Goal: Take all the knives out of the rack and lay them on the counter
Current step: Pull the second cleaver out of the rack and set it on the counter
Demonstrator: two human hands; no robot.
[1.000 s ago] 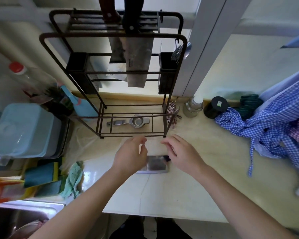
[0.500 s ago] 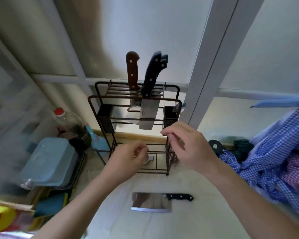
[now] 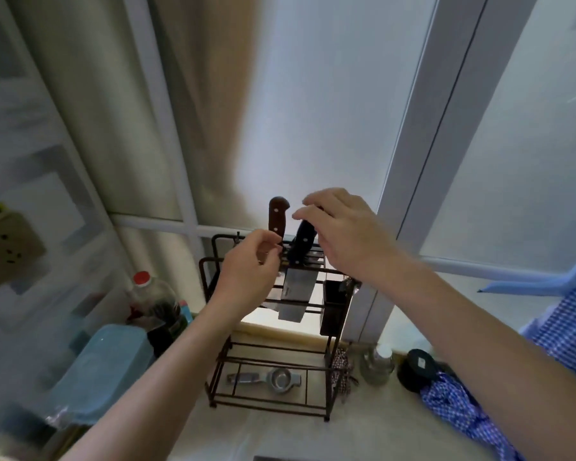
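knives [image 3: 291,296] upright in rack [image 3: 328,405]: brown handle, black handle

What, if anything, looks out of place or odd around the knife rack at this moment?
Nothing looks damaged or spilled. The rack stands upright with the brown-handled knife and black-handled cleaver slotted in. The one untidy spot is the blue checked cloth, bunched on the counter beside the black lid.
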